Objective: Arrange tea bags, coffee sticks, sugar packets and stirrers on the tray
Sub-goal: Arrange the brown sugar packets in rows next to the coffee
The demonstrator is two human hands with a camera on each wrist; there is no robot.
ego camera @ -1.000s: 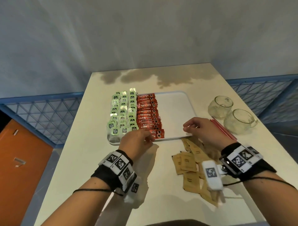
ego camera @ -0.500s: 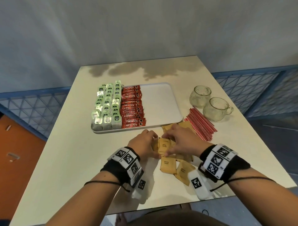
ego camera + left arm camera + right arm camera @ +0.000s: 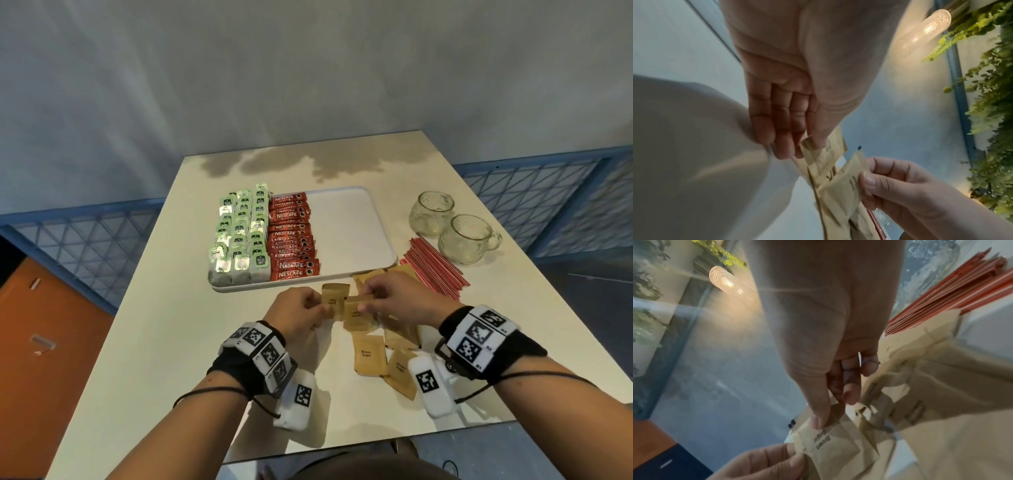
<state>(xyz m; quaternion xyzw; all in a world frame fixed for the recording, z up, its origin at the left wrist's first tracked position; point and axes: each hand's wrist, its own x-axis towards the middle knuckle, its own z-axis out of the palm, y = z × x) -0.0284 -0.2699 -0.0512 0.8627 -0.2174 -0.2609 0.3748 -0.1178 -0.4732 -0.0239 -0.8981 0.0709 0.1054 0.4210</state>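
A white tray [image 3: 352, 236] holds rows of green tea bags [image 3: 239, 236] at its left and red coffee sticks [image 3: 293, 236] beside them; its right half is bare. Just in front of the tray both hands hold brown sugar packets [image 3: 337, 301] above the table. My left hand [image 3: 301, 310] pinches a small stack of them [image 3: 824, 160] between thumb and fingers. My right hand [image 3: 387, 299] pinches another packet [image 3: 830, 443] by its edge, overlapping the left hand's stack. More brown sugar packets [image 3: 371, 356] lie loose on the table under and behind the hands. Red stirrers [image 3: 435, 267] lie in a bundle right of the tray.
Two glass cups [image 3: 452, 233] stand at the table's right, behind the stirrers. The cream table [image 3: 164, 342] ends close to my body, and its right edge runs near the cups. Blue railing and an orange cabinet [image 3: 44, 325] lie beyond the table's left side.
Both hands left the tray's front edge, came back over the sugar pile and picked packets up. They now hold the packets lifted and overlapping between them.
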